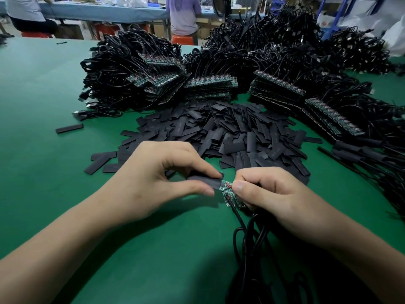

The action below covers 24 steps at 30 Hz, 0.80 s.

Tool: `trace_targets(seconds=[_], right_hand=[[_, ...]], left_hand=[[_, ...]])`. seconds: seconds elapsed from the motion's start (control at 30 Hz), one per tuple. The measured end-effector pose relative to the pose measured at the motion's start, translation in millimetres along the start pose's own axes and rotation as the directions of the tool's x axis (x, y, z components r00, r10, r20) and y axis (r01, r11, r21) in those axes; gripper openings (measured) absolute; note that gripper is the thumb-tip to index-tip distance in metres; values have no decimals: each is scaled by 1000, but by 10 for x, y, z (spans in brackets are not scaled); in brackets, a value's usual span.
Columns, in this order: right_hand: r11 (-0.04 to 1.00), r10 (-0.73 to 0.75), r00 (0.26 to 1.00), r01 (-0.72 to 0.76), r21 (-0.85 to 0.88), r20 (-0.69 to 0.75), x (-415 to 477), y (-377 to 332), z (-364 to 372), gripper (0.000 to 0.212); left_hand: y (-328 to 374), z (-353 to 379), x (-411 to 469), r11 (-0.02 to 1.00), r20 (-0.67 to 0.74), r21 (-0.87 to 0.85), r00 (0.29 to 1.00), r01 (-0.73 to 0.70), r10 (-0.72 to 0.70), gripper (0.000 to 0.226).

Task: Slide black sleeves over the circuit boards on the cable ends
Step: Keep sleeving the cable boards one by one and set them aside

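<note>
Green cloth covers the table (43, 102) under my arms. My left hand (153, 178) pinches one flat black sleeve (203, 182) between the thumb and the forefinger, with the other fingers curled above it. The open end of the sleeve points to the right and already covers the left end of a small circuit board (225, 185). The rest of the board, with its red wire, sticks out of the sleeve.

My right hand (269, 194) grips the board at its other end, thumb on top and fingers closed around it. A second green board (230, 199) shows just below the first one, against my right fingers. A black cable (240, 220) runs down from there to loops of cable (252, 249) lying under my right wrist.

Behind my hands lies a heap of loose sleeves (230, 132), touching the table. Farther back stand stacks of boards (210, 83) with their black cables piled behind them. A single sleeve (69, 128) lies apart on the left. At the far benches sit two people (183, 14), seen from the back.
</note>
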State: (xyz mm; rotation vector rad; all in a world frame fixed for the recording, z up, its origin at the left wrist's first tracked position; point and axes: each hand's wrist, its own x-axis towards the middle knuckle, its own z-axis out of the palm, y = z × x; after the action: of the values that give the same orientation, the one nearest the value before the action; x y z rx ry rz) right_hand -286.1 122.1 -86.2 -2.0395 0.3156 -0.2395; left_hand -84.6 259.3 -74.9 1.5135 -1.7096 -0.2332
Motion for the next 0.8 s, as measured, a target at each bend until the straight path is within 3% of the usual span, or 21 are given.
trace_targets(seconds=[0.2, 0.33, 0.63, 0.8], right_hand=[[994, -35, 996, 26, -105, -79, 8, 21, 60, 38], [1000, -30, 980, 30, -4, -196, 25, 73, 87, 29], [997, -67, 953, 76, 17, -294, 36, 89, 140, 23], [961, -252, 872, 174, -215, -419, -9, 18, 148, 6]], left_hand=[[7, 80, -17, 999, -12, 41, 1000, -23, 24, 25], [47, 108, -16, 995, -85, 79, 994, -59, 66, 23], [98, 160, -22, 987, -137, 142, 985, -82, 101, 20], [99, 150, -21, 990, -217, 138, 974, -34, 63, 20]])
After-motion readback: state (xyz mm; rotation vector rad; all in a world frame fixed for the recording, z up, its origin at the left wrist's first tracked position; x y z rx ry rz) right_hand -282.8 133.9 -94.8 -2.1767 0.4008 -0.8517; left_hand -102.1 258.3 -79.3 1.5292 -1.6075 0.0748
